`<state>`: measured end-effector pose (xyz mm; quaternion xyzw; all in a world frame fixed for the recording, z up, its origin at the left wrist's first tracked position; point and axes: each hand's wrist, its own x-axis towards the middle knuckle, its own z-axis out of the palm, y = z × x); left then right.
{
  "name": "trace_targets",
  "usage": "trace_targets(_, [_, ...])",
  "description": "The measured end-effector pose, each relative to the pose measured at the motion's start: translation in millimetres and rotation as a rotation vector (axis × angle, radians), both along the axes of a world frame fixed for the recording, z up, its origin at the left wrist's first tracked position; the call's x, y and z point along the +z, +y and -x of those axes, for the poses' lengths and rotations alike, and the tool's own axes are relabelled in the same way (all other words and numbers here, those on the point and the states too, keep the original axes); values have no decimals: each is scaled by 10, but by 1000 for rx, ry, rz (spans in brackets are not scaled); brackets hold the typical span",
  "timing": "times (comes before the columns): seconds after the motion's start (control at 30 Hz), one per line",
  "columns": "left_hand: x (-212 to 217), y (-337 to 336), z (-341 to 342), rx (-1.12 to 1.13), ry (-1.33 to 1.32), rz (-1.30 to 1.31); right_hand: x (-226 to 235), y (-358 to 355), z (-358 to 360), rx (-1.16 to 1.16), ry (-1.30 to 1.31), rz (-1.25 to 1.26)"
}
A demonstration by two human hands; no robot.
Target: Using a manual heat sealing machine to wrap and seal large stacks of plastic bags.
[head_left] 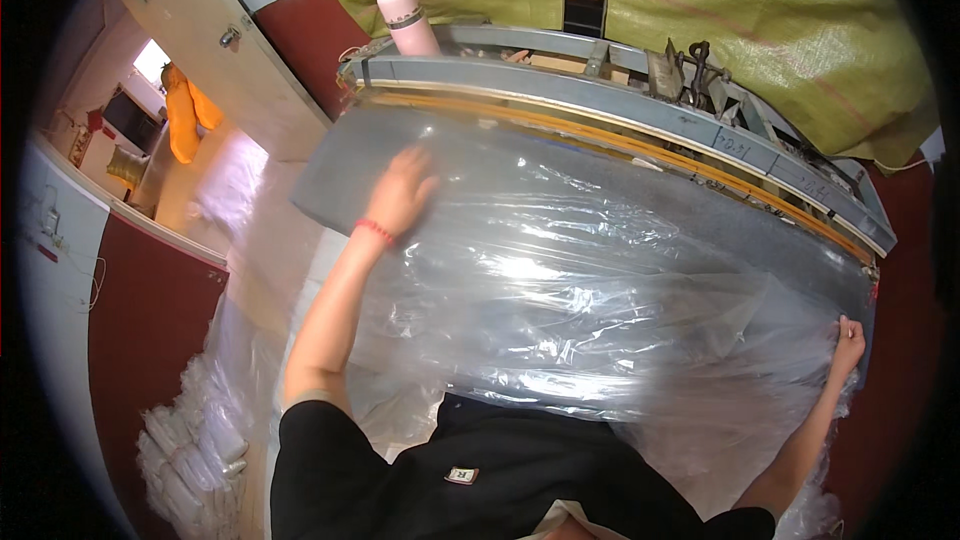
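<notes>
- Clear plastic sheet spreads over the grey worktop, between both hands
- Long metal sealing bar runs just beyond the left hand
- Pink bottle stands past it
- Left hand lies flat, fingers spread, on the sheet
- Right hand pinches the sheet's edge

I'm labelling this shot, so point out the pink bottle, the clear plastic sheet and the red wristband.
pink bottle [408, 22], head view, on its body.
clear plastic sheet [600, 280], head view, on its middle.
red wristband [375, 230], head view, on the band at the left wrist.
</notes>
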<state>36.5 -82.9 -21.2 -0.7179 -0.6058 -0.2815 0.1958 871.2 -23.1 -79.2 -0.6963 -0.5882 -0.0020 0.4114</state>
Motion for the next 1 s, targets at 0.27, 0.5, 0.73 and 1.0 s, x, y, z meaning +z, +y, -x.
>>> trace_targets(0.27, [-147,629,257,496,-350,144,-22,-11,-112,17,71,-56])
trace_targets(0.5, [-208,770,320,479,-180,149,-79,184,-187,40,326,-48])
trace_targets(0.73, [-413,1172,548,423,-704,-285,-231,988,33,-107,362,-242])
trace_targets(1.0, [-579,1541,979,334,-867,-205,-85,1420,733,-97,470,-308])
